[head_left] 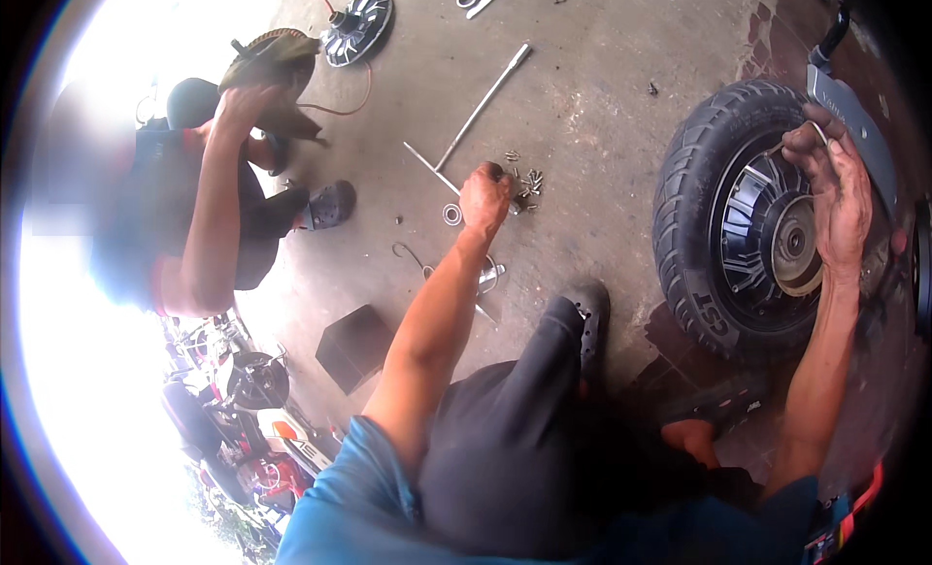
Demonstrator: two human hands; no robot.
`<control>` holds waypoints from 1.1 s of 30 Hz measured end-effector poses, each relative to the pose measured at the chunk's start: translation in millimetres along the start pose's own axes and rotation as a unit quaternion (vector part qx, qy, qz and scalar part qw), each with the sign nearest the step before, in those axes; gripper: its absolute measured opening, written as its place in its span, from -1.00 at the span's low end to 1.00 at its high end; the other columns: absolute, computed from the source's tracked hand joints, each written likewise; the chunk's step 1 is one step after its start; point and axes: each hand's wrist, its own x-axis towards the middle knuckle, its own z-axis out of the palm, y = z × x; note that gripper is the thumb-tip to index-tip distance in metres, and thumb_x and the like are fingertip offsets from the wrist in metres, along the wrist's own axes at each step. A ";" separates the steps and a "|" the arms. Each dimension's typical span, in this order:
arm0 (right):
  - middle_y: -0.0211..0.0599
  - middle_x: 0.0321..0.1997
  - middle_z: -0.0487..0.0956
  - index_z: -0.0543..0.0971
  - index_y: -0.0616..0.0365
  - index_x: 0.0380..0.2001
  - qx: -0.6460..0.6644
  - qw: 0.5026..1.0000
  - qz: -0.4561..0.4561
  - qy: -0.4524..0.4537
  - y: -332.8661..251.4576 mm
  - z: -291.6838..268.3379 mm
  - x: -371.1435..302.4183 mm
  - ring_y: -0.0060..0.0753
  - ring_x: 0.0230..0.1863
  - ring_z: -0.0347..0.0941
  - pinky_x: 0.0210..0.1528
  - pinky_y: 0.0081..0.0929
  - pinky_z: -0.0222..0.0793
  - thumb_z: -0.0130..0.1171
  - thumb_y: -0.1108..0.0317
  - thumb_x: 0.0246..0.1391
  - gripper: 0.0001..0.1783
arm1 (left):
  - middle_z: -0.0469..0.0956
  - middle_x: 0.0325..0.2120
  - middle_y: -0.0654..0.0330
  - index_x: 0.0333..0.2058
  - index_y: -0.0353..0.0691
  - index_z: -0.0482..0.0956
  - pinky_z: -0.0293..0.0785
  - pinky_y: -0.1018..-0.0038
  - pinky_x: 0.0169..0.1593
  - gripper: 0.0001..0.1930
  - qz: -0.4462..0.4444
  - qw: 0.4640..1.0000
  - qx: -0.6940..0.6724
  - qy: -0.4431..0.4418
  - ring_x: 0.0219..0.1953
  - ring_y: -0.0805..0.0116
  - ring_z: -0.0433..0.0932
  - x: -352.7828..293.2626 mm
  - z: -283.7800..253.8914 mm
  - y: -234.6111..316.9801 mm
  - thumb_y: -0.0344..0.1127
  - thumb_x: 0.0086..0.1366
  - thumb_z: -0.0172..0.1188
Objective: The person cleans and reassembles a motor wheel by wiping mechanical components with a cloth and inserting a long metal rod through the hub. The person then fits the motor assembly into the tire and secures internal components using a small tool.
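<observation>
Tire lettering: I can make out large raised block capitals on the sidewall of the scooter wheel, below and left of the right hand.
Panel lettering: a pale word runs along the grey panel just behind the right hand.
Motorbike lettering: bold dark characters mark a white body panel among the motorbikes, lower left of the left hand.
Floor: I see worn grey concrete around the left hand, with reddish tiles up and left of the right.
Workshop: strong daylight washes out the far left; a co-worker's hand there grips a round, copper-edged part.
Left hand: fingers bunched at the loose bolts, which lie just to its right; I cannot tell whether it grasps one.
Right hand: raised at the wheel's upper right edge, fingers partly curled, a thin pale curved piece at them; I cannot tell how firm the hold is.
Tools: a T-handle wrench lies above the left hand, a bearing just left of it.
</observation>
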 end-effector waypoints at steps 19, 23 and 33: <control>-0.29 -0.19 0.54 0.50 0.21 -0.04 -0.509 0.837 -0.201 0.017 -8.8 -8.7 14.2 -0.43 -0.16 0.47 -0.04 -0.52 0.36 -0.05 0.43 0.28 -0.76 | 0.62 -0.28 -0.09 -0.30 -0.22 0.61 0.50 0.12 -0.09 -0.73 -0.011 0.983 0.169 -0.066 -0.17 -0.10 0.59 27.8 12.1 1.8 -0.19 0.17 0.07; -0.43 -0.32 0.52 0.51 0.16 -0.03 -0.443 0.884 -0.128 0.077 -3.7 -9.8 10.1 -0.61 -0.32 0.41 -0.25 -0.61 0.36 -0.10 0.43 0.24 -0.71 | 0.61 -0.24 -0.09 -0.28 -0.23 0.61 0.50 0.13 -0.07 -0.72 -0.006 0.979 0.182 -0.091 -0.15 -0.08 0.59 21.6 6.2 14.8 -0.17 0.16 0.08; -0.49 -0.38 0.46 0.48 0.31 0.00 -0.054 0.990 0.122 -0.036 -29.0 -33.6 19.3 -0.67 -0.36 0.37 -0.34 -0.69 0.32 -0.06 0.27 0.20 -0.59 | 0.63 -0.29 -0.07 -0.24 -0.21 0.63 0.49 0.16 -0.05 -0.70 -0.062 0.994 0.087 0.009 -0.15 -0.07 0.59 12.4 -4.6 -1.9 -0.20 0.11 0.10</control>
